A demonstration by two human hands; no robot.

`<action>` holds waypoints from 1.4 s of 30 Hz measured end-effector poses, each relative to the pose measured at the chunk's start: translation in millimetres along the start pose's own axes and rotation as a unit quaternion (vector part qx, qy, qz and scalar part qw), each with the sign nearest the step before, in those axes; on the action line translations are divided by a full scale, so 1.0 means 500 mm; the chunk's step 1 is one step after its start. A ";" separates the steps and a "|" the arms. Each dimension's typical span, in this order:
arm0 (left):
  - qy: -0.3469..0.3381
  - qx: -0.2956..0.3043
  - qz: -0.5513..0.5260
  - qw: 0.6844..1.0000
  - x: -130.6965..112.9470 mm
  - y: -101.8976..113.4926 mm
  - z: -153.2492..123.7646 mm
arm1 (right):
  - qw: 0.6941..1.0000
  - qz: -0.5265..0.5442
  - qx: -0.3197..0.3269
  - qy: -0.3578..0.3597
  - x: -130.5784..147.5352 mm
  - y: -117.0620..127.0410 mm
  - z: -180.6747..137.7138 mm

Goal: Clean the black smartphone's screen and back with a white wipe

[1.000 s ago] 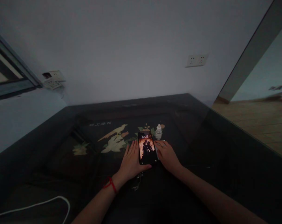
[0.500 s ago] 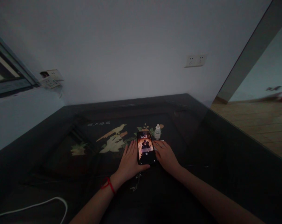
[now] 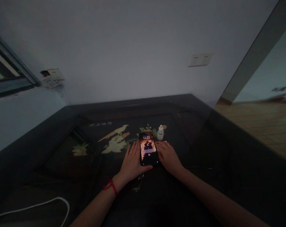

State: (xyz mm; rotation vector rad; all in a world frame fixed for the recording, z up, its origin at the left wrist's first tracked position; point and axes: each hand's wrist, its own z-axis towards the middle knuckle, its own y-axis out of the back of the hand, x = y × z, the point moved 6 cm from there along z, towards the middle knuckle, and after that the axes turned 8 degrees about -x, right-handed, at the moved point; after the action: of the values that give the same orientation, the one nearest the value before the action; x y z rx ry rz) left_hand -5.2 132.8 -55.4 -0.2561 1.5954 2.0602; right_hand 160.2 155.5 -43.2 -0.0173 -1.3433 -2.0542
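A black phone (image 3: 148, 148) with a lit screen showing 12:23 lies flat on the dark table (image 3: 204, 151). My left hand (image 3: 131, 160) rests flat on the table against the phone's left edge, fingers stretched out, thumb under the phone's near corner. A red string circles that wrist. My right hand (image 3: 168, 156) lies flat on the phone's right side, fingers spread over something pale that I cannot make out. A small clear dropper bottle (image 3: 160, 133) with a white cap stands upright just beyond my right fingertips.
The table top bears an inlaid bird-and-flower picture (image 3: 116, 140). A white cable (image 3: 39, 206) loops at the near left. A small metal charm or keys (image 3: 138, 184) lies below the phone. Wall sockets (image 3: 200, 59) sit on the back wall; a window (image 3: 6, 78) is left.
The phone's screen picture has shifted slightly, with a lighter band now across it. Both hands stay in place beside the phone.
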 end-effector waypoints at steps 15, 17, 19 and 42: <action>0.019 0.017 -0.008 1.000 -0.002 0.001 0.001 | 1.000 -0.014 0.001 0.010 0.000 0.000 0.001; 0.020 0.017 -0.011 1.000 -0.003 0.002 0.002 | 1.000 -0.017 -0.004 0.011 0.001 -0.001 0.001; 0.023 0.018 -0.015 0.999 -0.002 0.004 0.003 | 1.000 -0.018 -0.011 0.013 0.002 -0.001 0.000; 0.241 -0.137 -0.468 0.839 -0.017 0.040 0.001 | 0.977 0.189 -0.095 0.008 0.032 0.055 -0.002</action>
State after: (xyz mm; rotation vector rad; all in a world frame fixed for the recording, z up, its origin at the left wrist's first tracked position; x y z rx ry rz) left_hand -7.9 127.3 -34.8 -1.4379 1.0241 1.4417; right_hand 163.1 139.9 -15.7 -0.3163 -1.0354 -1.8412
